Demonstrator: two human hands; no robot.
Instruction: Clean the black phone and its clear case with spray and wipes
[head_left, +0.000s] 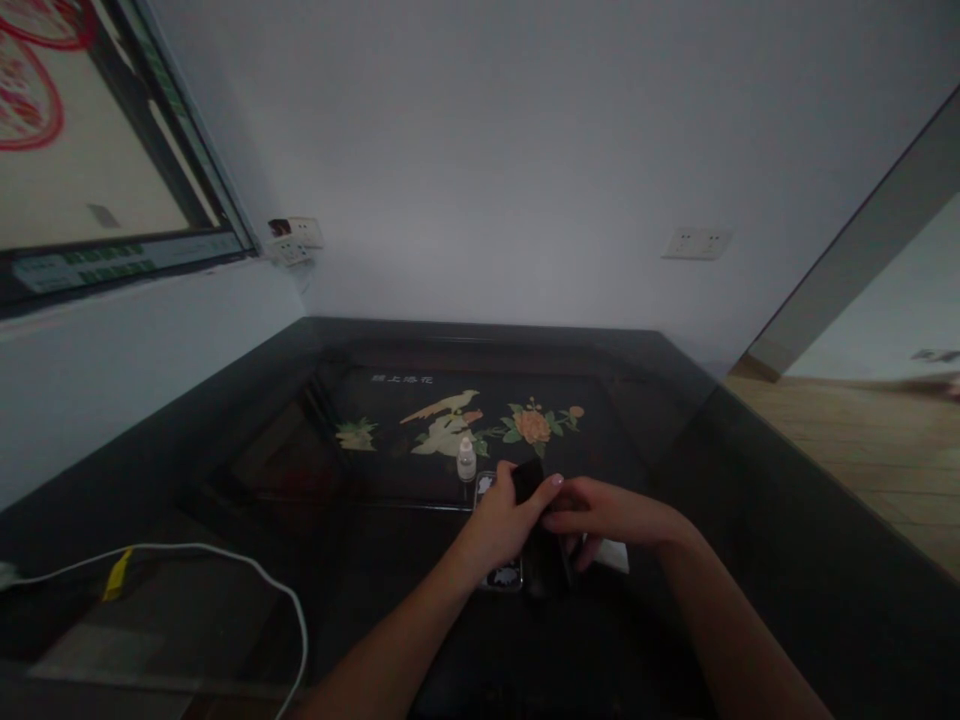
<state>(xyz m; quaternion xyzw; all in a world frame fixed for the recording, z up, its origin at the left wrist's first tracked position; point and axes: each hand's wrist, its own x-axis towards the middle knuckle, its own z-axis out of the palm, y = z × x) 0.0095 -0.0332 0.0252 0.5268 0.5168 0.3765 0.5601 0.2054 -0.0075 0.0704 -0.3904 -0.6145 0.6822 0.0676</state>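
Note:
My left hand point(504, 512) is wrapped around a black oblong object point(547, 560), which looks like a phone, with the thumb lying across it. From the right, my right hand point(589, 508) has its fingers curled against the object's edge. Partly hidden below my left hand lies a clear case with a white pattern point(505, 576) on the dark table. Under the right fingers a small white sheet point(613, 556) shows. Just beyond the hands stands a small clear bottle with a white cap point(466, 461).
The dark glossy table point(360, 600) carries an inlaid bird and flowers point(450, 425). A white cable point(277, 580) with a yellow tag point(116, 576) curves across its left side. Behind rises a white wall with sockets point(696, 243); a window point(97, 130) is at left.

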